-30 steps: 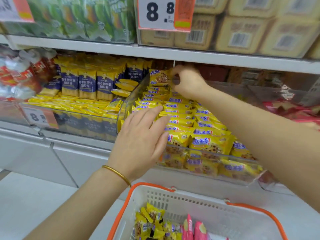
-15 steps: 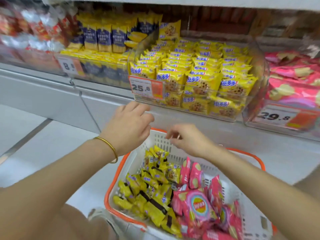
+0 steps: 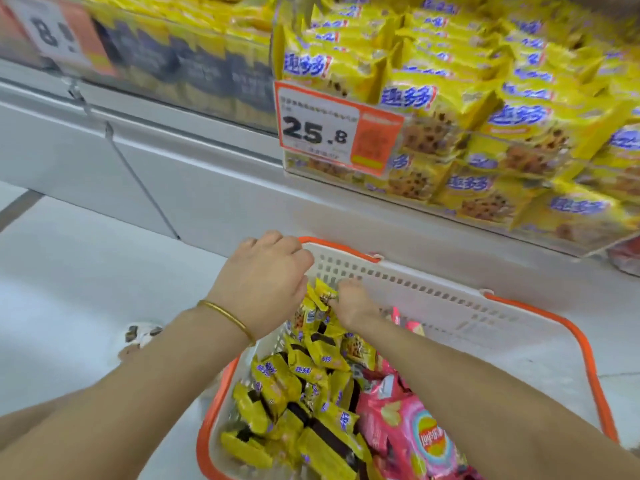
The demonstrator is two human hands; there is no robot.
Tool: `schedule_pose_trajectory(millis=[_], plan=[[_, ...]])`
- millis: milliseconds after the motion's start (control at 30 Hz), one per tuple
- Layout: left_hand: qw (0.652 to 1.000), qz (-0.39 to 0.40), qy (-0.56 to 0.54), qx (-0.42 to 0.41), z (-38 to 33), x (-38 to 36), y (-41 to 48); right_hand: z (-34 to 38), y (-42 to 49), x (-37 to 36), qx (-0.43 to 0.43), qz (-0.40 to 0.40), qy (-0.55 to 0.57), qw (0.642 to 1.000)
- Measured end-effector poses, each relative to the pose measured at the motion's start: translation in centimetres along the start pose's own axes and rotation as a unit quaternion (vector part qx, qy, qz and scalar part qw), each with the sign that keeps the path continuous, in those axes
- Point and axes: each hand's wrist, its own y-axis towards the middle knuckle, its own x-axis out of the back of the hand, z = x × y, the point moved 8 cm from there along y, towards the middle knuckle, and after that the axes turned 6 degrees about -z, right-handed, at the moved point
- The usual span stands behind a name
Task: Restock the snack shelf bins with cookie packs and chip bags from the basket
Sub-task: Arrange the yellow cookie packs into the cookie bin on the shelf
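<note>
A white basket with an orange rim (image 3: 519, 301) stands on the floor below the shelf. It holds several yellow cookie packs (image 3: 304, 375) on its left and pink chip bags (image 3: 415, 434) on its right. My right hand (image 3: 351, 301) reaches into the far left of the basket and pinches a yellow cookie pack (image 3: 323, 294). My left hand (image 3: 263, 282), with a gold bangle on the wrist, hovers curled over the basket's far left corner; what its fingers touch is hidden. Above, the clear cookie bin (image 3: 450, 109) is stacked with the same yellow packs.
A price tag reading 25.8 (image 3: 318, 129) hangs on the cookie bin's front. Left of it is a bin of dark blue and yellow packs (image 3: 194, 64) with its own price tag (image 3: 52, 29). A sandalled foot (image 3: 138, 337) is on the pale floor left of the basket.
Both hands came down from the shelf bin into the basket. The view dropped and moved closer. My right hand now pinches a cookie pack.
</note>
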Motion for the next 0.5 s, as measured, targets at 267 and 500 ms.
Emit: schedule_pose_trajectory(millis=[267, 500], plan=[[0.998, 0.058, 0.014, 0.021, 0.6, -0.9, 0.9, -1.2, -1.4, 1.7, -0.015, -0.053, 0.0, 0.998], [0.977, 0.087, -0.183, 0.069, -1.9, 1.3, 1.0, -2.3, -10.2, 13.0, 0.046, 0.004, 0.309, 0.95]])
